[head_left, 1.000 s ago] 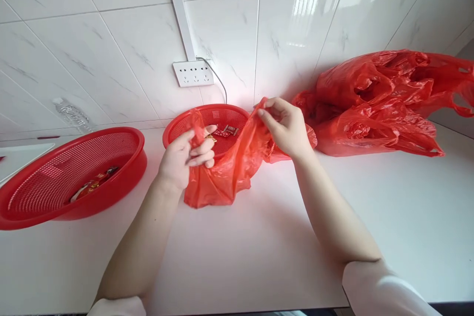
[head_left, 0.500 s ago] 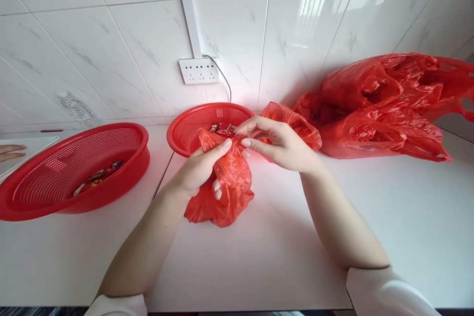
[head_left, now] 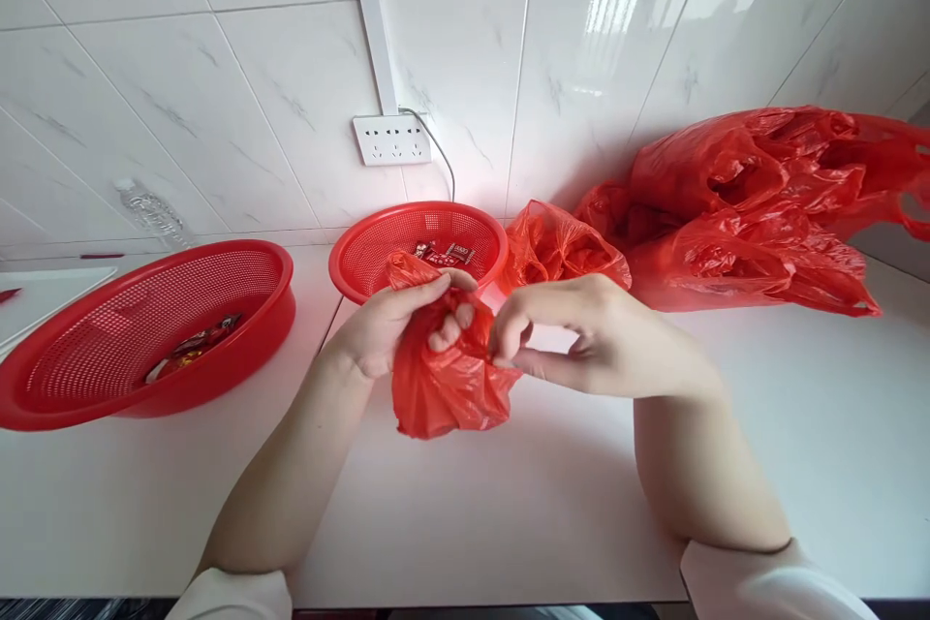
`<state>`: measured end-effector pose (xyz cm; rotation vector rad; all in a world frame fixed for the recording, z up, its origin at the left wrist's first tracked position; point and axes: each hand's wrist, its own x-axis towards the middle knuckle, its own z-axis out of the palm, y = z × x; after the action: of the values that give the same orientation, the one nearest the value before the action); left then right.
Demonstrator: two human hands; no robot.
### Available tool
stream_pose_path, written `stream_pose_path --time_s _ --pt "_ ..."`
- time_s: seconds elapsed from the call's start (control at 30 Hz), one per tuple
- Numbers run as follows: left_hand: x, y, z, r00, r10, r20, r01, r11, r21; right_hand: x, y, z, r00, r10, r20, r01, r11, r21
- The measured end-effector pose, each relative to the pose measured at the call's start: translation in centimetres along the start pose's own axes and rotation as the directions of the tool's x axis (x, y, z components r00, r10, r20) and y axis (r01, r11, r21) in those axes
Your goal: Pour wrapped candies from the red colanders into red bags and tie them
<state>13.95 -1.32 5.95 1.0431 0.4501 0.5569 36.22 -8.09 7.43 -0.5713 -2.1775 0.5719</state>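
Observation:
A crumpled red plastic bag hangs over the white table in front of me. My left hand is closed around its upper part, with fingertips showing through the folds. With thumb and forefinger, my right hand pinches the bag's right edge. Just behind it stands a round red mesh basket holding several small wrapped packets. The bag and my left hand cover part of this basket's front rim.
To the left, a larger red basket holds a few wrapped packets. A smaller red bag and a heap of red plastic bags lie at the right by the tiled wall. A socket panel is on the wall.
My right hand has moved down and toward me, from the bag's top to its right edge. My left fingers have curled further around the bag. Another person's hand has left the far left.

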Motion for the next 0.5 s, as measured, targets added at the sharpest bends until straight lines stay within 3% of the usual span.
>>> stream_pose_path --time_s 0.07,0.13,0.17,0.23,0.3,0.4,0.43,0.5 --pt "-0.7 -0.3 1.2 0.999 0.018 0.051 -0.033 0.95 0.31 0.5 1.1 1.0 0.969 -0.008 -0.246 0.03 0.996 0.085" --pt "-1.5 -0.7 2.5 0.998 0.019 0.057 -0.05 0.794 0.606 1.2 2.6 2.1 0.914 0.059 -0.402 0.03 0.977 0.211" --pt "-1.8 -0.9 3.2 0.998 0.042 0.047 -0.063 0.694 0.717 1.5 3.5 2.6 0.916 0.113 -0.385 0.002 0.959 0.285" --pt "-2.0 -1.4 4.0 0.977 0.212 0.021 -0.122 0.476 0.871 2.0 4.9 3.6 0.948 0.203 -0.246 -0.096 0.917 0.388" --pt "-1.7 -1.8 4.0 0.87 0.491 0.028 -0.174 0.254 0.951 2.3 5.9 4.3 0.955 0.243 -0.169 -0.164 0.909 0.383" --pt "-0.6 -2.0 2.9 0.633 0.761 0.139 -0.213 -0.001 0.977 2.4 6.7 4.9 0.939 0.25 -0.236 -0.171 0.935 0.31" --pt "-0.2 -2.0 2.4 0.594 0.783 0.187 -0.244 -0.047 0.969 2.4 6.9 4.9 0.935 0.257 -0.246 -0.175 0.934 0.312" --pt "0.4 -2.0 1.7 0.592 0.765 0.254 -0.317 -0.069 0.946 2.4 7.2 4.6 0.933 0.283 -0.223 -0.195 0.917 0.347"
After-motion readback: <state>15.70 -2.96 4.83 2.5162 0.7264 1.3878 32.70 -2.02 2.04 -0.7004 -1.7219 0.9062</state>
